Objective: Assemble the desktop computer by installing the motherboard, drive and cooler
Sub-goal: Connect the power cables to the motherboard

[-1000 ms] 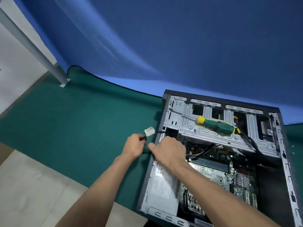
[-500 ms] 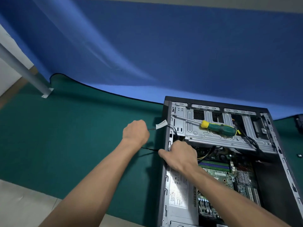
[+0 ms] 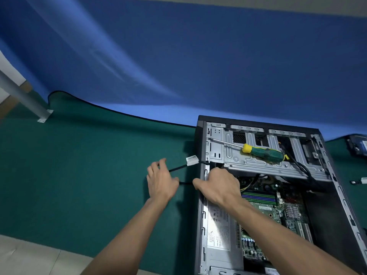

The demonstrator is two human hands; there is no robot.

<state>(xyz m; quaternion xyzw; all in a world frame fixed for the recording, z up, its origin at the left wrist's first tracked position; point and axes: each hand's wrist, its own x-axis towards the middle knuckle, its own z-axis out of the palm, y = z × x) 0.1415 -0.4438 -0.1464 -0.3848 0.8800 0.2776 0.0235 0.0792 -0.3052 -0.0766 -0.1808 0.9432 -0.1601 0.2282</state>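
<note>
**Case: cable routing at left wall, board already in**

Head view: case point(image 3: 335, 205) lies open on its side on the green surface point(image 3: 79, 175), right of centre. Motherboard point(image 3: 278, 209) sits inside, looks seated; whether it is screwed down cannot be told. Power supply point(image 3: 218, 231) along the left wall. Screwdriver point(image 3: 262, 152) rests unused on the drive cage point(image 3: 258, 165). What looks like a drive point(image 3: 357, 145) lies outside the case at the far right edge, so drive not installed. No cooler seen on the board.

A black cable point(image 3: 177, 168) with a white tag point(image 3: 192, 160) runs out over the case's left wall. Left hand point(image 3: 160, 183) is beside the case, fingers spread and loose, the cable passing at its fingertips, no firm grip. Right hand point(image 3: 218, 187) is at the wall's edge, fingers curled; a second black cable stretch point(image 3: 185, 183) meets its thumb, looks pinched, not certain.

Step judged: sorting loose cables before the drive and cooler go in. Next move calls for getting the cable slack inside or clear of the cage, without snagging on the sheet-metal edge, then fetching the drive.
</note>
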